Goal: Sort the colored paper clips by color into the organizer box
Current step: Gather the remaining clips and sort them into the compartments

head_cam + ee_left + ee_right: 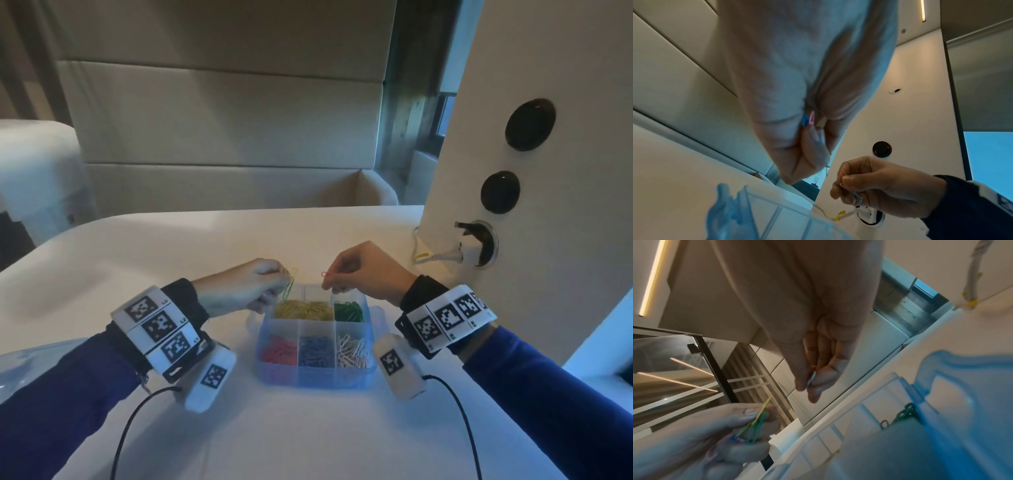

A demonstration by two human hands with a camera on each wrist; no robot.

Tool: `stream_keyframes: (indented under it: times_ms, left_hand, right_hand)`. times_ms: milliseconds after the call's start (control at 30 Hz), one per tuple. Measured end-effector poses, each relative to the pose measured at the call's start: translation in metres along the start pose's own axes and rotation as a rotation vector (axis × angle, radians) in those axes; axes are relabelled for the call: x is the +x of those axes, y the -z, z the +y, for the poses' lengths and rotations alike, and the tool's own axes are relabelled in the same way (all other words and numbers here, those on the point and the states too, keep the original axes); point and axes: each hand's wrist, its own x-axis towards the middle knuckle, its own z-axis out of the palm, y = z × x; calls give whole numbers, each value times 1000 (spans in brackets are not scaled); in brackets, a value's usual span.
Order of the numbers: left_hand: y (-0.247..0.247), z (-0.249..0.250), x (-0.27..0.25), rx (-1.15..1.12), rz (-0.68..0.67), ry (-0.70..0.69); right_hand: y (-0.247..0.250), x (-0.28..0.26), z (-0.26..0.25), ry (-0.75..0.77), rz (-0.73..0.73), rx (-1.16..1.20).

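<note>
A clear blue organizer box (371, 342) sits on the table between my hands. Its compartments hold yellow clips (303, 310), green clips (348, 311), red clips (279, 349), blue clips (315, 350) and white clips (353, 349). My left hand (253, 286) hovers at the box's far left corner, gripping a bunch of mixed clips (754, 426), with yellow and green ones sticking out. My right hand (346, 274) hangs over the far edge of the box, pinching a single red clip (325, 274) between thumb and forefinger.
The white table (171, 260) extends left and toward me. A white pillar (513, 102) with black round sockets stands at the right; a plug and cable (445, 255) lie at its base. Padded seating lies beyond the table. Wrist cables trail toward me.
</note>
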Motion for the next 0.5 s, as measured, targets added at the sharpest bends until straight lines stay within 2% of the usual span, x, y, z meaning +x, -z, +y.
stream_keyframes:
  times_ms: [133,367,500]
  left_hand:
    - [-3,9,-1,-169,-57,5]
    - [-11,11,5,-395,-7,-4]
    - [-23,14,9,-420,17,-8]
  right_hand:
    - [-2,-5,-5,-18,-34,171]
    - [-14,-5,-11,-73,-69,402]
    - [-18,-7,-13,-43,-31,356]
